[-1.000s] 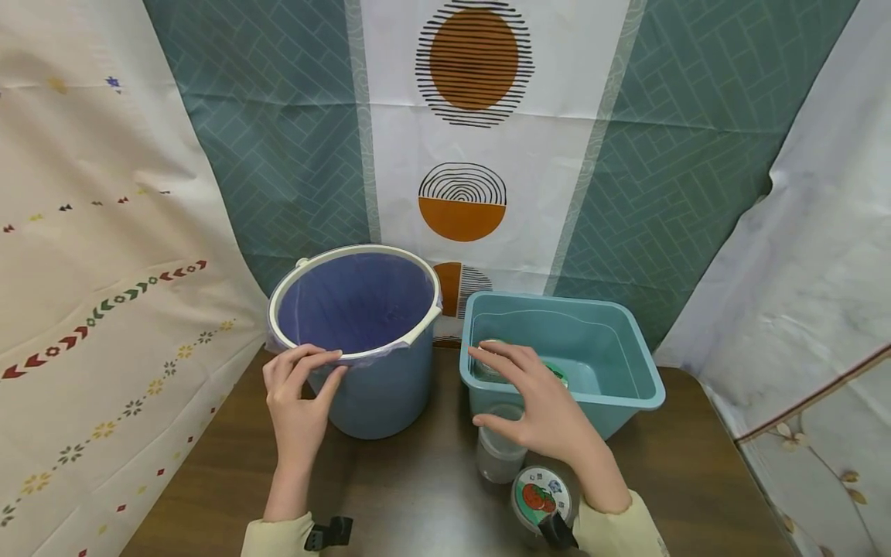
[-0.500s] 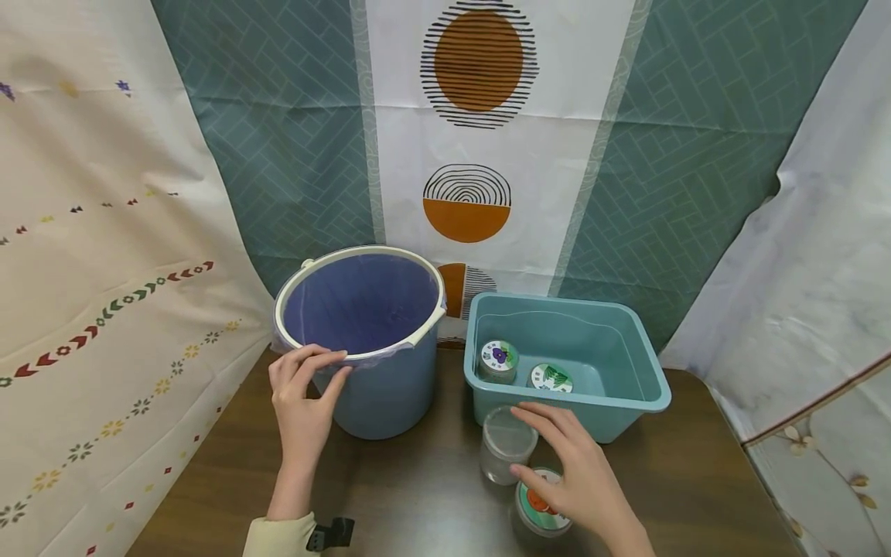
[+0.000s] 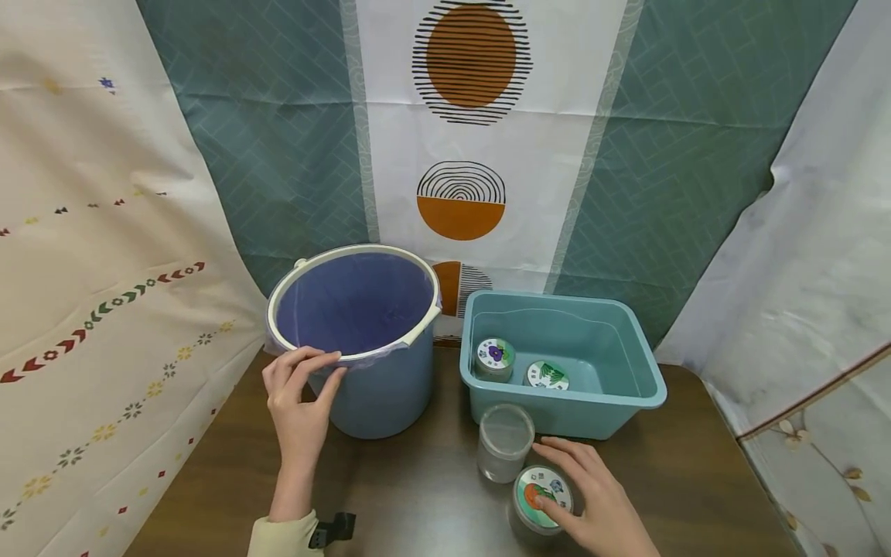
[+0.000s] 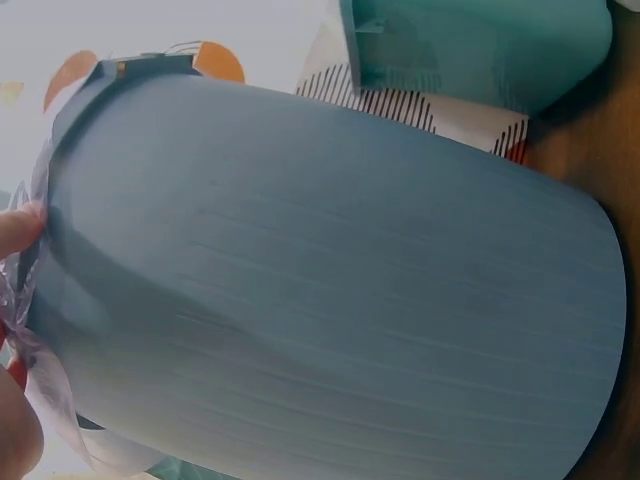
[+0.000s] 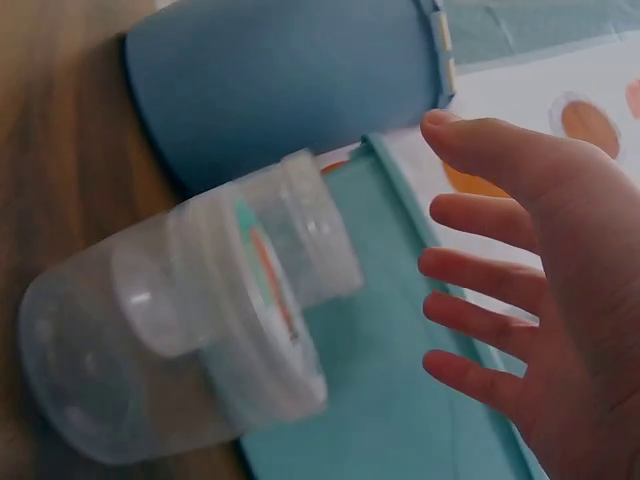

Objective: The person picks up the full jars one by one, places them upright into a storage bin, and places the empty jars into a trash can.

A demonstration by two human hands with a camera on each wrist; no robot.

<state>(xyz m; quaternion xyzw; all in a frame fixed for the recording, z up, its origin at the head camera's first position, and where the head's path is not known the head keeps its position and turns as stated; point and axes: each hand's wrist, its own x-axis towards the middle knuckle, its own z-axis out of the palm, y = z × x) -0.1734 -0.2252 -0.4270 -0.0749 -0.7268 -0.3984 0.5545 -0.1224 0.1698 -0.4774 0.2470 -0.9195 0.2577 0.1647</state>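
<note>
In the head view my left hand (image 3: 299,425) pinches the front rim of a blue trash can (image 3: 390,398), thumb outside. The can is lined with a thin purplish plastic bag (image 3: 355,298); in the left wrist view my fingers (image 4: 20,228) are on the bag gathered at the rim. My right hand (image 3: 595,495), fingers spread, hovers over a clear jar (image 3: 550,483) with a tomato picture on its lid. The right wrist view shows the hand apart from that jar (image 5: 130,370). Just behind it stands another clear jar (image 3: 506,437) with a plain lid.
A teal plastic tub (image 3: 592,418) stands behind the jars, right of the can. Inside are a jar with a purple-flower lid (image 3: 495,356) and one with a green-plant lid (image 3: 547,376). Patterned cloths (image 3: 459,139) hang behind the dark wooden table (image 3: 418,503).
My right hand has drawn back from over the tub toward the front, down to the tomato-lid jar. The left hand stays on the can's rim.
</note>
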